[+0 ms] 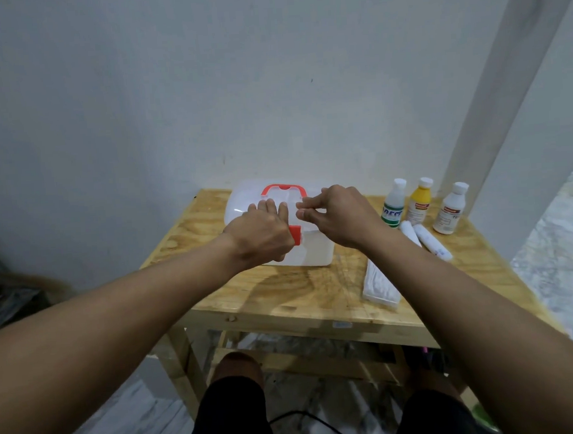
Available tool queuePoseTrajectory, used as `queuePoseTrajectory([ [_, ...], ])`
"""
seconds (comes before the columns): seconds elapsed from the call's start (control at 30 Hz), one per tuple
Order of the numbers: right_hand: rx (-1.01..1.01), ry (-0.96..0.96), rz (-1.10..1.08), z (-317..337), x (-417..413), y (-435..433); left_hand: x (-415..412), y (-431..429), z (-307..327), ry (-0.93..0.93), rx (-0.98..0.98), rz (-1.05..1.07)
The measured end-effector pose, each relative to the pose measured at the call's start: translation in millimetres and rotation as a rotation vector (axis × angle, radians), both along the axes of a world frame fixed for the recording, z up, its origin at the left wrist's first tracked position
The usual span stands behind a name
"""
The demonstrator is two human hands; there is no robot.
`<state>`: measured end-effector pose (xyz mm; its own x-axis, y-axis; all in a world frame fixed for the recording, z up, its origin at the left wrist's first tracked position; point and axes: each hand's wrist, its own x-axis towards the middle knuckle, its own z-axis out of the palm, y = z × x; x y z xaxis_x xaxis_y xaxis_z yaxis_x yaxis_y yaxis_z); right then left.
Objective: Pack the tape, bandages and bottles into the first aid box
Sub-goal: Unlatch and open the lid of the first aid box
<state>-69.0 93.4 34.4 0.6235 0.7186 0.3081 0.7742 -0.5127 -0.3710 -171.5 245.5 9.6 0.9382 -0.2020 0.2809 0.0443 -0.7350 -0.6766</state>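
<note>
The translucent first aid box [314,248] stands lid down at the middle of the wooden desk [283,294]. The left hand [262,231] lies flat on the lid, fingers straight, beside the red latch [295,233]. The right hand [338,213] hovers by the red handle [283,186] with its fingers curled; I cannot tell whether it pinches anything. To the right stand three bottles [420,200], with two rolled bandages [433,246] and a flat white packet [381,283] lying nearer.
</note>
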Motion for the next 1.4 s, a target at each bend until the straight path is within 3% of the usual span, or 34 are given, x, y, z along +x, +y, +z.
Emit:
queuePoseTrajectory([
  [0.67, 0.007, -0.004, 0.001, 7.1, -8.4, -2.2, -4.7, -4.0, 8.0, -0.025, 0.012, -0.108],
  [0.77, -0.039, -0.071, 0.004, 10.8, -10.1, -1.6, -14.2, 9.3, 1.0, -0.116, -0.051, -0.073],
  [0.83, -0.102, -0.129, 0.018, 13.3, -12.9, -1.8, -29.0, 8.3, -13.1, -0.282, -0.274, -0.018],
  [0.9, -0.147, -0.179, 0.042, 14.3, -16.1, -0.9, -44.6, -10.3, -29.2, -0.528, -0.664, 0.061],
  [1.1, -0.219, -0.248, 0.075, 18.5, -18.2, 11.6, -38.3, -55.5, -34.7, -0.764, -2.185, 0.57],
  [1.17, -0.204, -0.223, 0.067, 17.6, -18.2, 13.9, -29.1, -58.3, -31.3, -0.812, -2.58, 0.604],
  [1.4, -0.285, -0.257, 0.081, 26.9, -18.5, 18.6, -14.3, -68.2, -21.5, -0.981, -2.899, 0.504],
])
